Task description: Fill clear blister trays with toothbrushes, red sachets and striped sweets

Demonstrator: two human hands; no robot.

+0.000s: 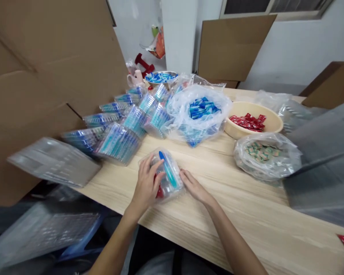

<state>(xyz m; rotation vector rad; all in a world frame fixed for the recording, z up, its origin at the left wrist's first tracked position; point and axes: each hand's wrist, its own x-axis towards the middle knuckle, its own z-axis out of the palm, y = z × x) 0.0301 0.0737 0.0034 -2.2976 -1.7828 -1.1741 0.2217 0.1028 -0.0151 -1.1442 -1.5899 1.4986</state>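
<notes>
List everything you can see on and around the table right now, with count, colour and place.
clear plastic blister pack: one, holding blue and teal pieces plus something red, table's near edge, between both hands
filled clear packs: a spread pile, blue and teal contents, left of table
clear bag of blue pieces: one, centre back
beige plastic bowl: one, red packets inside, right of that bag
clear bag of green-and-tan packets: one, right front
metal bowl: one, blue pieces, far back
empty clear trays: stack, left edge
cardboard sheets: brown, left and back
left hand: on pack
right hand: touching pack's right edge
</notes>
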